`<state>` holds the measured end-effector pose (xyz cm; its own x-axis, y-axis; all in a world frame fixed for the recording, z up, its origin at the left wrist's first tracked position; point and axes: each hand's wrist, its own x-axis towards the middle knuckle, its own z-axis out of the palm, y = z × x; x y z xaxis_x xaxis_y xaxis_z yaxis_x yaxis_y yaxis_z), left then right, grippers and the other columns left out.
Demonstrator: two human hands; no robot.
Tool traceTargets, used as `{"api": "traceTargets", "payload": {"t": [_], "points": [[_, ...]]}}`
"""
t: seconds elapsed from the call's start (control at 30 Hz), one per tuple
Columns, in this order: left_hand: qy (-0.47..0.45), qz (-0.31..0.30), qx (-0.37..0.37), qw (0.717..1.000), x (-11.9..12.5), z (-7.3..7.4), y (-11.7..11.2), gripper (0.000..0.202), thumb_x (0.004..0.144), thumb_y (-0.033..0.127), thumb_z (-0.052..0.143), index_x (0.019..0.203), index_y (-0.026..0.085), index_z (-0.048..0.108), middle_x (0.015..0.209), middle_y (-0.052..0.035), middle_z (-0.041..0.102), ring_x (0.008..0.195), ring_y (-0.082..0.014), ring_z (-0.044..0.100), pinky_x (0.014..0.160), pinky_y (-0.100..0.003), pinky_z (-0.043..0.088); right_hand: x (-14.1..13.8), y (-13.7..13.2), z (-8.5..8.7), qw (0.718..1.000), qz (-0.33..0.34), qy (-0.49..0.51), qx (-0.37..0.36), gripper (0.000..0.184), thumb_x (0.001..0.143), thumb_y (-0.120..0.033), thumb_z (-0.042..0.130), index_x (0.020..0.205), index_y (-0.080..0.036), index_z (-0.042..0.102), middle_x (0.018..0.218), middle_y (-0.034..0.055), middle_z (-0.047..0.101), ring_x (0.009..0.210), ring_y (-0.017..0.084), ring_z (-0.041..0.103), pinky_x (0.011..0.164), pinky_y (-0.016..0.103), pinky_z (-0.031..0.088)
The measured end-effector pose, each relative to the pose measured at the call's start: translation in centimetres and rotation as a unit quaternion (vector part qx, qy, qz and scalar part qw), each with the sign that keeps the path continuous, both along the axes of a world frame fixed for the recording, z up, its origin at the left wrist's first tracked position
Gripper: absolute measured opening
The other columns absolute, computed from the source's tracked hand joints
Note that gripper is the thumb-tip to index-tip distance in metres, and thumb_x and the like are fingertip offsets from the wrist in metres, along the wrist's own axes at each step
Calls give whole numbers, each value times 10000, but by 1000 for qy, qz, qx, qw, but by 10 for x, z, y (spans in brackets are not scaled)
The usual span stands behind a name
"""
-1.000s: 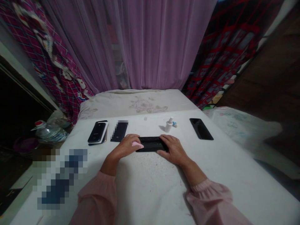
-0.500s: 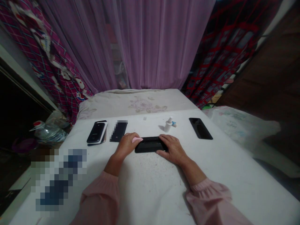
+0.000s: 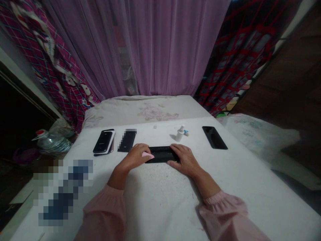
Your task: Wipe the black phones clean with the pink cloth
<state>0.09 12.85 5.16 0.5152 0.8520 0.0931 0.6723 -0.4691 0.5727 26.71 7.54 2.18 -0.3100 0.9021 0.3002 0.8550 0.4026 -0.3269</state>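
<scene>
A black smartphone (image 3: pixel 162 154) lies face up on a white cloth-covered surface (image 3: pixel 160 201), its long side toward me. My right hand (image 3: pixel 184 160) grips its right end, fingers over the edge. My left hand (image 3: pixel 132 158) is at the phone's left end and pinches a small pink cloth (image 3: pixel 147 154) against it. Part of the phone is hidden under both hands. Beyond my left hand lie a dark phone with blurred markings (image 3: pixel 127 140) and a stack of phones (image 3: pixel 104 142). A small white spray bottle (image 3: pixel 180 133) stands beyond my right hand.
A small blue-and-white item (image 3: pixel 186 133) sits by the bottle, and a black phone (image 3: pixel 214 137) lies at the far right. A blurred object (image 3: pixel 62 190) lies at the near left. A pillow (image 3: pixel 140 110) and purple curtain (image 3: pixel 150 50) close the far side.
The pink cloth and my left hand have come back from the phone's far edge toward its middle and slightly right. My right hand has stayed in place on the phone.
</scene>
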Motion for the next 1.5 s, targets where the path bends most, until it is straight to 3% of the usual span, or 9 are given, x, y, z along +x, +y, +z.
{"api": "traceTargets", "payload": {"t": [0.13, 0.43, 0.83, 1.03, 1.13, 1.3, 1.5], "points": [[22, 47, 35, 998, 8, -1, 0, 127, 838, 353, 661, 849, 227, 678, 927, -27, 704, 942, -223, 611, 842, -330, 445, 0, 0, 0, 1000, -1, -1, -5, 648, 818, -526, 643, 1337, -149, 553, 1363, 165, 565, 1231, 341, 506, 1008, 502, 387], [37, 112, 70, 991, 17, -3, -3, 170, 914, 347, 569, 879, 209, 661, 888, -41, 703, 886, -231, 610, 791, -328, 423, 0, 0, 0, 1000, 3, 2, -7, 660, 824, -546, 629, 1345, -150, 546, 1371, 164, 559, 1229, 343, 500, 1009, 508, 376], [17, 37, -10, 999, 5, 1, 0, 130, 812, 340, 668, 806, 209, 668, 923, -42, 678, 941, -230, 600, 843, -334, 443, -1, 1, 0, 1000, 3, 10, -9, 661, 810, -527, 652, 1357, -173, 543, 1383, 156, 551, 1238, 339, 495, 1016, 508, 373], [28, -14, -52, 998, -2, 6, -5, 162, 766, 393, 715, 783, 232, 696, 1196, -59, 607, 1142, -258, 547, 992, -373, 414, 0, 1, 0, 1000, 4, 8, -17, 673, 813, -544, 641, 1367, -177, 536, 1394, 153, 544, 1246, 342, 487, 1024, 517, 367], [49, -27, -58, 997, -2, 12, -7, 172, 764, 408, 711, 789, 239, 710, 1152, -57, 609, 1093, -250, 567, 960, -363, 436, 2, 4, -1, 1000, 18, 6, -23, 701, 809, -561, 644, 1375, -163, 528, 1405, 158, 534, 1256, 340, 481, 1036, 520, 357], [68, 4, -51, 996, 5, 20, -10, 173, 778, 406, 685, 815, 239, 712, 1017, -50, 643, 1014, -245, 591, 895, -336, 446, 5, 10, 4, 998, 43, 3, -36, 712, 812, -569, 638, 1387, -167, 516, 1413, 155, 529, 1274, 333, 474, 1056, 519, 342], [85, 52, 4, 995, 13, 16, -7, 191, 870, 381, 574, 852, 215, 666, 882, -47, 655, 904, -227, 598, 784, -319, 427, 5, 10, 10, 998, 49, 7, -46, 710, 811, -549, 641, 1395, -168, 508, 1422, 158, 522, 1293, 326, 462, 1065, 514, 327]]}}
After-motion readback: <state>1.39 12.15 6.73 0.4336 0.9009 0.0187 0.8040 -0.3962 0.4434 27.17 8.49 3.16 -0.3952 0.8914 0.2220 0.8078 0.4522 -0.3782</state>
